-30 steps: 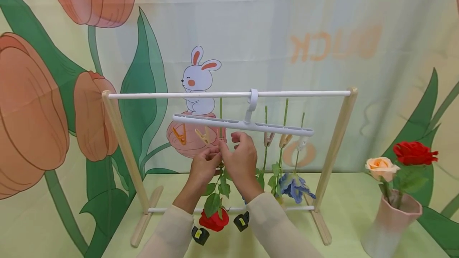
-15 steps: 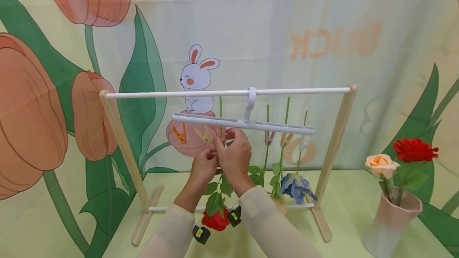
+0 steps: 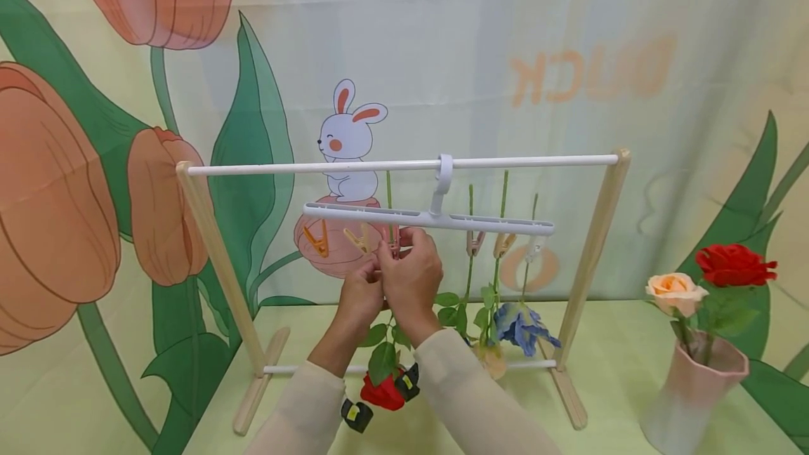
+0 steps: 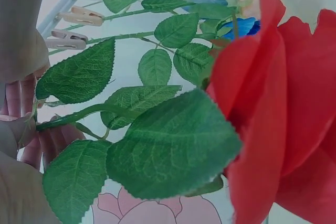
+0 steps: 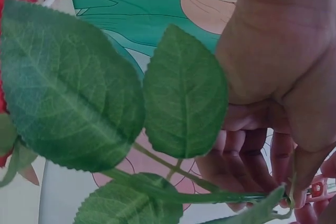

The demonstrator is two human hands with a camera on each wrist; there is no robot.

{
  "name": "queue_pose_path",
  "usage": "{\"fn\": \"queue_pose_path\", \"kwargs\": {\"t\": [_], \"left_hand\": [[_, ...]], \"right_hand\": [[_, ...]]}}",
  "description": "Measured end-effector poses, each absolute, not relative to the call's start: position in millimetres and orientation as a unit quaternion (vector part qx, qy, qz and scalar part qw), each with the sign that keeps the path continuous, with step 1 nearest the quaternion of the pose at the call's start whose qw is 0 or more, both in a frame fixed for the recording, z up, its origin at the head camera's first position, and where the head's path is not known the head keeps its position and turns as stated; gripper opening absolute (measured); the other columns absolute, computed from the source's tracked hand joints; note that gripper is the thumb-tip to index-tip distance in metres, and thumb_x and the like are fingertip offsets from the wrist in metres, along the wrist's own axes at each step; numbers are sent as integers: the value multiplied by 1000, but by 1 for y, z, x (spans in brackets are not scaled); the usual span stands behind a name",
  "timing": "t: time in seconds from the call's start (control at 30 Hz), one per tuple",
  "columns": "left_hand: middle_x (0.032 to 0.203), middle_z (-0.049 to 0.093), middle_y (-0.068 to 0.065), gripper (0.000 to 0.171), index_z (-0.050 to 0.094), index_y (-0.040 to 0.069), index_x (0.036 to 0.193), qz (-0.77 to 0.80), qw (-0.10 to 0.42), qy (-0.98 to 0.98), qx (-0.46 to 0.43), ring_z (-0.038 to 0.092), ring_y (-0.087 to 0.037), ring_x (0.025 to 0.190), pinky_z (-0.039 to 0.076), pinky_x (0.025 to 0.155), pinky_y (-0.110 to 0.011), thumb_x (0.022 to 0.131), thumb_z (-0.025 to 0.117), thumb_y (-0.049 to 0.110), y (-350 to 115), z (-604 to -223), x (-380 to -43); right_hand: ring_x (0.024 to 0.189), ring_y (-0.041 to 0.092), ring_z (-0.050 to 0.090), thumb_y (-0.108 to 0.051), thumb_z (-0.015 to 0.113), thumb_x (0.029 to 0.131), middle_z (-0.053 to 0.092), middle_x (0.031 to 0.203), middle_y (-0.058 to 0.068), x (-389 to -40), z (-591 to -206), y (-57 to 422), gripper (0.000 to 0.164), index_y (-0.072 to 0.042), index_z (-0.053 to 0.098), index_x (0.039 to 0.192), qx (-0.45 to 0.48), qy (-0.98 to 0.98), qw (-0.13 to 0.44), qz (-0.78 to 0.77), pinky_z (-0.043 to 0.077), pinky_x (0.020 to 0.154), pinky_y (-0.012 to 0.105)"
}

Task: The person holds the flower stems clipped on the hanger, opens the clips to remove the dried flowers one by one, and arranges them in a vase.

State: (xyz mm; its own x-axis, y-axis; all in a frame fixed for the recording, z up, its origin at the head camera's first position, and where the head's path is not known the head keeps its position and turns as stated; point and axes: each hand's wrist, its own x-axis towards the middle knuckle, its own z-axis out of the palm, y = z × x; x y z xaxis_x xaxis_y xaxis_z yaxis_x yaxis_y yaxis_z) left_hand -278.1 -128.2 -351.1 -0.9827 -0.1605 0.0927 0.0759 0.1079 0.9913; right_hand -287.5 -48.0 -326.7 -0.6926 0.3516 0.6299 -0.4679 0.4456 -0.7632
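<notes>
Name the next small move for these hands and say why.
Probably ease the right hand off the pink plastic clip so it can bite: the thin green stem rises past the clip, and the left hand pinches that stem below.

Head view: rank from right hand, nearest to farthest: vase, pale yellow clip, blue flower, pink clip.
From the right hand:
1. Pink clip: at its thumb and forefinger.
2. Pale yellow clip: just left, under the hanger.
3. Blue flower: lower right, hanging head-down.
4. Vase: far right, outside the rack.
</notes>
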Motion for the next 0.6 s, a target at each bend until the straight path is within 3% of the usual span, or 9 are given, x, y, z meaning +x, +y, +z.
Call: {"fn": "queue_pose_path", "kwargs": {"t": [0.27, 0.43, 0.6], "left_hand": [[90, 66, -6, 17, 72, 6, 112, -676, 90, -731, 26, 65, -13, 69, 62, 65, -31, 97, 64, 10, -126, -353, -279], [96, 69, -10, 14, 70, 5, 108, -663, 86, -743, 33, 67, -14, 73, 63, 69, -35, 98, 63, 11, -128, -356, -279], [101, 70, -14, 19, 70, 6, 115, -643, 86, -761, 33, 69, -16, 77, 64, 72, -37, 99, 62, 12, -132, -359, -278]], "right_hand": [[74, 21, 69, -27, 76, 89, 69, 88, 6, -285, -328, -48, 23, -7, 70, 100, 31, -754, 414, 510, 57, 68, 39], [74, 24, 69, -31, 72, 93, 68, 85, 6, -285, -328, -49, 23, -8, 70, 96, 36, -748, 426, 507, 55, 66, 40], [77, 23, 71, -27, 76, 90, 70, 88, 7, -286, -330, -50, 23, -7, 71, 101, 45, -749, 420, 511, 57, 69, 40]]}}
